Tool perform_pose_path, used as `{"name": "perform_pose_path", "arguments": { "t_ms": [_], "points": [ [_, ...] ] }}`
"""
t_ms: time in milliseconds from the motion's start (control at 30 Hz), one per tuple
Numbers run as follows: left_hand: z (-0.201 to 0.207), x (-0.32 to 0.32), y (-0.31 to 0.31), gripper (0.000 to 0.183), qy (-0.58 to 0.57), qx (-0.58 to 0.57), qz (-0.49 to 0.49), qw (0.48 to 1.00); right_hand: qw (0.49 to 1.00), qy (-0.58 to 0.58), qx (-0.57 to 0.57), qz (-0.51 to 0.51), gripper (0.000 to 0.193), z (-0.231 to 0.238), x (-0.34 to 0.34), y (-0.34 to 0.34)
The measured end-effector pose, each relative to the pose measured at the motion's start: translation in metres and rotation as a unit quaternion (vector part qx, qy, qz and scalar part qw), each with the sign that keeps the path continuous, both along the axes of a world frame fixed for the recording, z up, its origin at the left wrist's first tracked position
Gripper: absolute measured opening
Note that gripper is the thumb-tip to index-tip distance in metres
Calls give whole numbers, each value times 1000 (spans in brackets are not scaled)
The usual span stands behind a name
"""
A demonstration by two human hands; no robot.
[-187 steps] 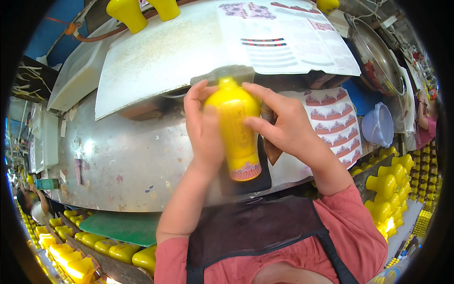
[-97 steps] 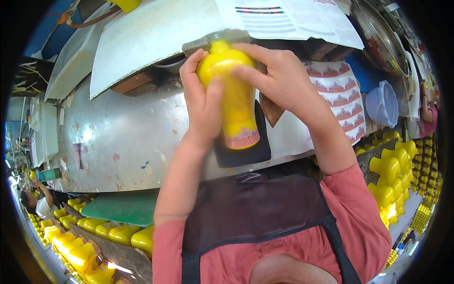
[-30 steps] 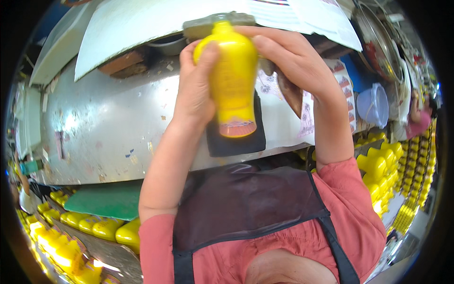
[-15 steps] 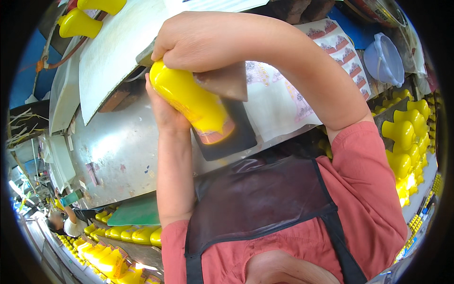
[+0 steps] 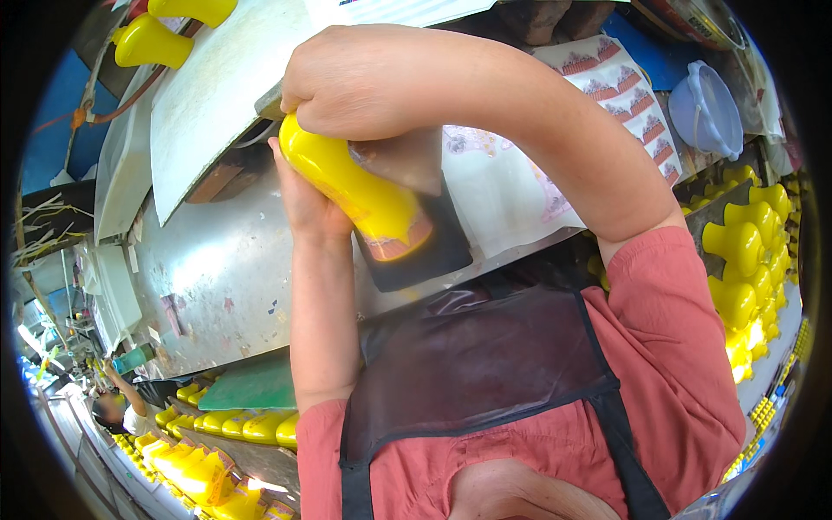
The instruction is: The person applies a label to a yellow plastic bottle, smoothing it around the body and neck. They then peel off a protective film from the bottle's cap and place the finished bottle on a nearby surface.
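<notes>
A glossy yellow vase (image 5: 334,169) lies tilted over a dark pad (image 5: 451,247) on the metal table. Round its lower end runs a pinkish patterned decal (image 5: 403,240). My left hand (image 5: 310,199) wraps the vase from its left side, with part of the fingers hidden beneath it. Over the vase's upper end, my right hand (image 5: 334,82) is closed on a flat brown scraper (image 5: 403,160). The scraper's blade spreads across the vase's right side and is slightly blurred; its grip is mostly hidden by my fingers.
Decal sheets (image 5: 490,182) lie right of the pad. A white board (image 5: 221,95) stands at the far left, near more yellow vases (image 5: 152,42). A pale blue bucket (image 5: 706,108) is at the right. Vases fill racks on both sides; another person (image 5: 130,412) is at lower left.
The scraper in my right hand has shifted slightly left along the vase. The vase and my left hand have barely moved. The other person's arm has risen a little.
</notes>
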State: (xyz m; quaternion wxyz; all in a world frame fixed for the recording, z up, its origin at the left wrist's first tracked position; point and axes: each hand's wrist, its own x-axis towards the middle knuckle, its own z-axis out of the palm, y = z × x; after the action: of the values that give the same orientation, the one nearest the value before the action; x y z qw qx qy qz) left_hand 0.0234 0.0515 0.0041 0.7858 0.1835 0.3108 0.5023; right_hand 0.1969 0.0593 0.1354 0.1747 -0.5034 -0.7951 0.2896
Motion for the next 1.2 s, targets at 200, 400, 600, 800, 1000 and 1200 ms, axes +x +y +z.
{"name": "perform_pose_path", "arguments": {
  "t_ms": [200, 400, 600, 800, 1000, 1200],
  "points": [
    [15, -3, -12, 52, -60, 52, -12, 997, 993, -53, 98, 32, 36, -19, 10, 3],
    [37, 6, -23, 56, 253, 196, 41, 947, 997, 39, 58, -41, 69, -43, 33, -17],
    [30, 7, -21, 49, 369, 301, 56, 877, 992, 96, 5, -77, 79, -60, 34, -25],
    [26, -1, -14, 46, 442, 338, 78, 827, 991, 71, 61, -94, 74, -60, 31, -26],
    [30, 5, -8, 48, 431, 295, 58, 851, 982, 25, 134, -131, 59, -45, 23, -34],
    [19, 9, -7, 36, 379, 311, 108, 865, 977, 54, 139, -153, 55, -40, 9, -33]
  ]
}}
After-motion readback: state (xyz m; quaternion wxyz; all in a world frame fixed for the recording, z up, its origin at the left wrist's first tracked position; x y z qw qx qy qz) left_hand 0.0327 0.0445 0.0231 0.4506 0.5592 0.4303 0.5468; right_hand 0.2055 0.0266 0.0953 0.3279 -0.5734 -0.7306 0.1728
